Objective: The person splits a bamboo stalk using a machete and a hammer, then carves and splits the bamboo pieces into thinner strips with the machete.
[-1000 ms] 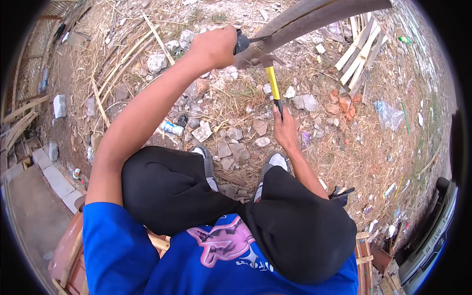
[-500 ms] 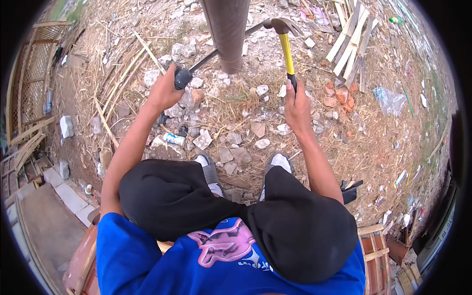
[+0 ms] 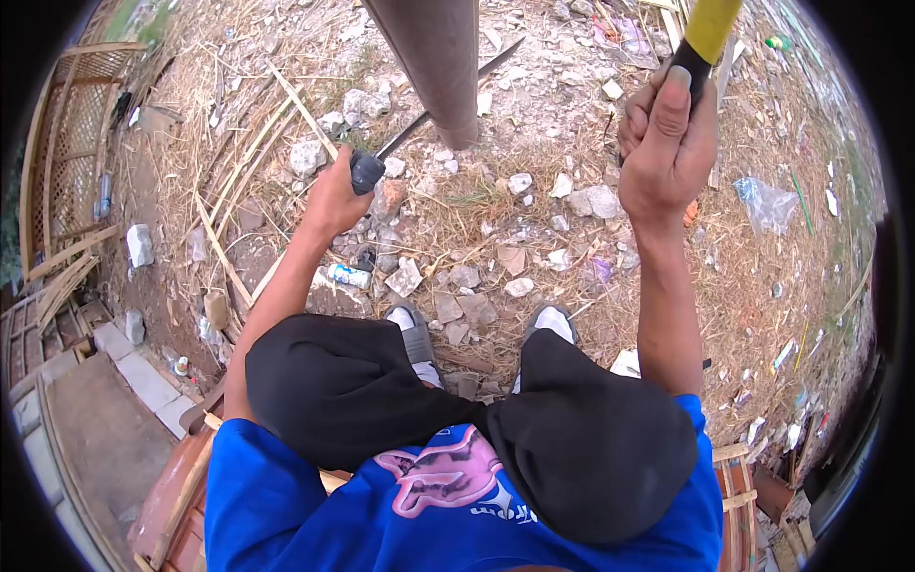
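Wraps the left hand (image 3: pixel 338 200) round a black handle (image 3: pixel 366 172), left of the brown pole (image 3: pixel 440 71); angles the blade (image 3: pixel 500 60) across the pole, partly hidden, with its tip to the right; clasps a yellow-and-black tool (image 3: pixel 710 33) in the right hand (image 3: pixel 669 148), well right of the pole. For clean blows, best to steady the blade and swing squarely.

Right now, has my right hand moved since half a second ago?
Yes. Against the clear plastic bag on the ground, your right hand has shifted up and rightward in the picture.
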Action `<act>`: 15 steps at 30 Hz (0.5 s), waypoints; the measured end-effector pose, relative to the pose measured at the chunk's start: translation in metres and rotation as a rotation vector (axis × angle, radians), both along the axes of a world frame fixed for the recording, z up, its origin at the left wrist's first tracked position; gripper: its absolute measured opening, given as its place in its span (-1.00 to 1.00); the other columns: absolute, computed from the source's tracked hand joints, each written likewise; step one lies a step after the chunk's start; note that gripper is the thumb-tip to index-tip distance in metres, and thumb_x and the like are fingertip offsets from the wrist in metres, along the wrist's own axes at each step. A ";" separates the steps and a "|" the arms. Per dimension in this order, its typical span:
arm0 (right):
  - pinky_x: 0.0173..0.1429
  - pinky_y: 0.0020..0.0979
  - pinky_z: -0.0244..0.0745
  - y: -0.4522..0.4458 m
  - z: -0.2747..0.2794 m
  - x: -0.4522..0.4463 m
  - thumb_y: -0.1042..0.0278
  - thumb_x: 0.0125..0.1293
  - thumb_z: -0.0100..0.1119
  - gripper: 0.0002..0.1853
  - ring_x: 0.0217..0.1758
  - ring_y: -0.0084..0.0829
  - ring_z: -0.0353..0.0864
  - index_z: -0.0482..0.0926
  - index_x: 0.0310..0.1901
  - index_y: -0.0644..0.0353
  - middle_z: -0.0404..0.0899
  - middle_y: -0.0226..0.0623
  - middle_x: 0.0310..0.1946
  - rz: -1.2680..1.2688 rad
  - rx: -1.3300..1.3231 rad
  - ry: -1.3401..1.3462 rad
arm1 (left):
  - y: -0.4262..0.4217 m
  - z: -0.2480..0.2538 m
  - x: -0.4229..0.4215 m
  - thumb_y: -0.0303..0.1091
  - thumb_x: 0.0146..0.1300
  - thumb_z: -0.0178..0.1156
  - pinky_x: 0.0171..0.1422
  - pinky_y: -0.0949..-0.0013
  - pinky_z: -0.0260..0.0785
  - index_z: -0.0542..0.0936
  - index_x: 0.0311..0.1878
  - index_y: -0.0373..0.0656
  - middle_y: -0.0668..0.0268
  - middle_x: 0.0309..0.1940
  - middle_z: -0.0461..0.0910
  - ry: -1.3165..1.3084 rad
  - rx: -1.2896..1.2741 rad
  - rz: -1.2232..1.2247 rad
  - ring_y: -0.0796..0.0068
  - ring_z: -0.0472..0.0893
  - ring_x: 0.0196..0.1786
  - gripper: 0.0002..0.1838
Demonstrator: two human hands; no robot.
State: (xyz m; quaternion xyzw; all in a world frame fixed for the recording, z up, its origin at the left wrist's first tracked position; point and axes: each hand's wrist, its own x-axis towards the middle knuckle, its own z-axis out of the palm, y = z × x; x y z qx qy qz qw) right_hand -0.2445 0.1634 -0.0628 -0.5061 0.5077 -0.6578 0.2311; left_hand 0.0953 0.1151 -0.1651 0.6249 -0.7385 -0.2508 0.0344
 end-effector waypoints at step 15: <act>-0.54 -0.03 0.28 0.004 -0.107 0.015 0.13 0.53 -0.01 -0.70 -0.64 0.09 0.53 0.37 -0.18 0.24 0.47 0.00 -0.70 0.079 0.563 0.432 | 0.009 -0.007 0.003 -0.44 0.02 0.35 -0.06 0.09 0.49 0.42 0.01 -0.24 -0.09 -0.24 0.66 0.097 -0.045 0.147 -0.07 0.69 -0.15 -0.53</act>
